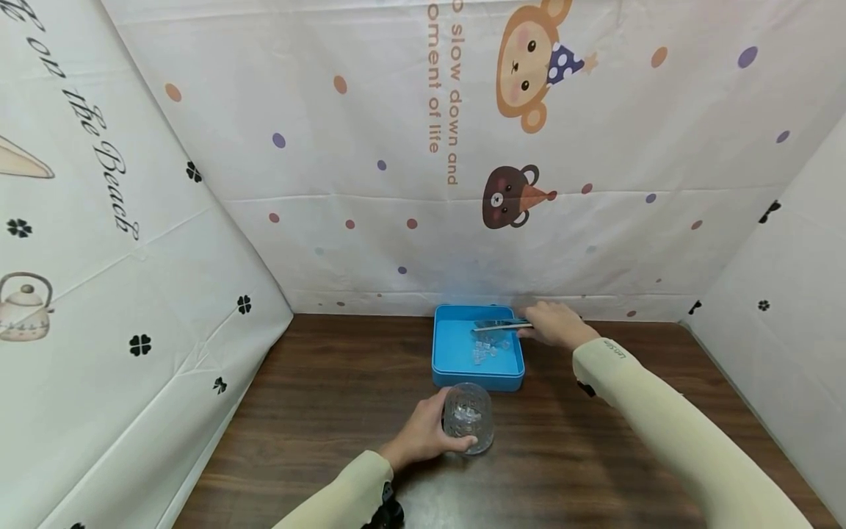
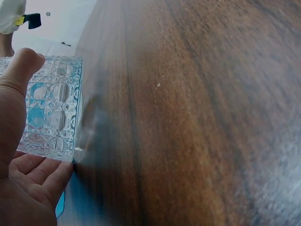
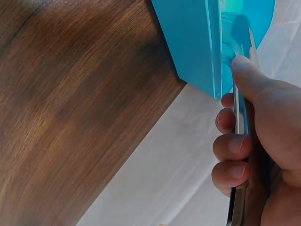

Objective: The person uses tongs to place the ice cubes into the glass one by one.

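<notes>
My left hand (image 1: 423, 430) curls around a clear glass tumbler (image 1: 469, 415) with a cut pattern, thumb on the near side. In the left wrist view the tumbler (image 2: 56, 101) stands at the wood surface, between thumb and fingers. My right hand (image 1: 554, 323) grips metal tongs (image 1: 500, 325) at the right side of a blue square box (image 1: 449, 375). The tongs' tips reach over the inside of the box, beside several small clear ice-like pieces (image 1: 485, 351). In the right wrist view, fingers and thumb wrap the tongs' handles (image 3: 239, 202); the tips are partly hidden.
The blue box stands at the back edge of the dark wood table (image 1: 344, 397), against a white printed cloth (image 1: 370, 250). More white cloth hangs at the left (image 1: 165, 389) and right (image 1: 780, 353). The tumbler is just in front of the box.
</notes>
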